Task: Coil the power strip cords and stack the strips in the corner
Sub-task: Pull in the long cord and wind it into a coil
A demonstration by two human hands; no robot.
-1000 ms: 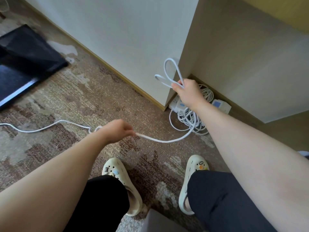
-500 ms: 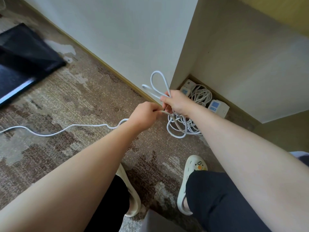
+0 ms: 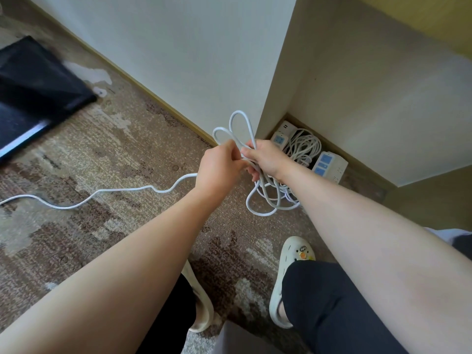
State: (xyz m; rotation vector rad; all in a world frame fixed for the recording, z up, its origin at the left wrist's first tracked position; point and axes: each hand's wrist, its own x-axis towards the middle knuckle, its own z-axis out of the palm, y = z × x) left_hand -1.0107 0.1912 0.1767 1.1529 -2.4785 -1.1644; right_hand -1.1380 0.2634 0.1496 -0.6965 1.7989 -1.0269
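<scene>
Left hand (image 3: 218, 166) has come in from the slack to meet the right hand (image 3: 265, 159), both now touching above the carpet (image 3: 107, 154). Head view: right hand grips the white cord (image 3: 127, 189) bundle, loops sticking up above the fist and hanging below; left hand pinches the same cord, its tail trailing left across the floor. Two power strips (image 3: 329, 166) with coiled cable sit in the corner alcove. Dark mat (image 3: 33, 80) upper left.
</scene>
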